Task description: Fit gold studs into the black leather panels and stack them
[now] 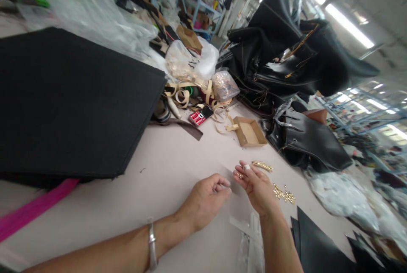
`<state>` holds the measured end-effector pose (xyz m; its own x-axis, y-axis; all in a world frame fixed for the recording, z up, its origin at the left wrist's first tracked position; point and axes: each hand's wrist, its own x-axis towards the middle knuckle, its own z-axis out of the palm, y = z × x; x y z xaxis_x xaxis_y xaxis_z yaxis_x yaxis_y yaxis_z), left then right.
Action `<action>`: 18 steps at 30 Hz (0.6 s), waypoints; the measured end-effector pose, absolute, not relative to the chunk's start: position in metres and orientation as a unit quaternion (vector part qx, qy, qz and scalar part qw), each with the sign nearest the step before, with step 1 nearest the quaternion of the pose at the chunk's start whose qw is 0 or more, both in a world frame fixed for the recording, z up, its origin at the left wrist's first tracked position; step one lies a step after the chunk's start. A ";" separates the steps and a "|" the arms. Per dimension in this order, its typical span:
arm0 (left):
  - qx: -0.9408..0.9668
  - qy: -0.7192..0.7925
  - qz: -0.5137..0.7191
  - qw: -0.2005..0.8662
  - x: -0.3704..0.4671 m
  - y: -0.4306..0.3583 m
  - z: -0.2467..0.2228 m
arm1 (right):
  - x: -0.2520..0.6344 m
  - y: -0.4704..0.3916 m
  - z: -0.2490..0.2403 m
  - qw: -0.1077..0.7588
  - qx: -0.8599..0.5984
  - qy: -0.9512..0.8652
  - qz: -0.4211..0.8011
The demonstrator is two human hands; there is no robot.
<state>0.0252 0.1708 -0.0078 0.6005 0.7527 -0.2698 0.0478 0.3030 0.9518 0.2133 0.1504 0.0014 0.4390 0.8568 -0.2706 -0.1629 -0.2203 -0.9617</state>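
My right hand (258,188) is cupped palm up over the table, its fingers curled around a few small shiny gold metal pieces (240,175). A small white patch shows at its thumb tip. Just to its left, my left hand (203,199) hovers with the fingers curled in and thumb against them; whether anything is between them is hidden. Beside the right hand lie a neat row of gold pieces (262,165) and a loose scatter of similar gold pieces (284,194). The two hands are close but apart.
A large black panel (70,103) covers the left side above a pink strip (38,209). Behind the hands are a shallow cardboard box (250,132), a red-and-black packet (200,115) and coiled tape (182,98). Black leather bags (273,61) pile up right; black sheets (319,243) lie front right.
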 end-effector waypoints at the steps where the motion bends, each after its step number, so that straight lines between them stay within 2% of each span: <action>1: 0.531 0.373 0.240 0.722 0.025 0.171 -0.008 | 0.205 0.146 0.003 0.569 -0.612 -0.266 0.480; 4: 0.523 0.365 0.232 0.735 0.023 0.172 -0.006 | 0.185 0.133 0.004 0.572 -0.587 -0.285 0.497; 12: 0.512 0.324 0.243 0.758 0.023 0.172 -0.009 | 0.156 0.110 0.006 0.464 -0.658 -0.530 0.265; 18: 0.536 0.313 0.233 0.749 0.021 0.169 -0.009 | 0.171 0.096 0.005 0.374 -0.666 -0.599 0.239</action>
<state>0.0212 0.1687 -0.0094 0.6957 0.6845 -0.2178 -0.0140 0.3161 0.9486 0.1714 0.0962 0.0045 0.1685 0.9771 0.1301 0.6198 -0.0024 -0.7848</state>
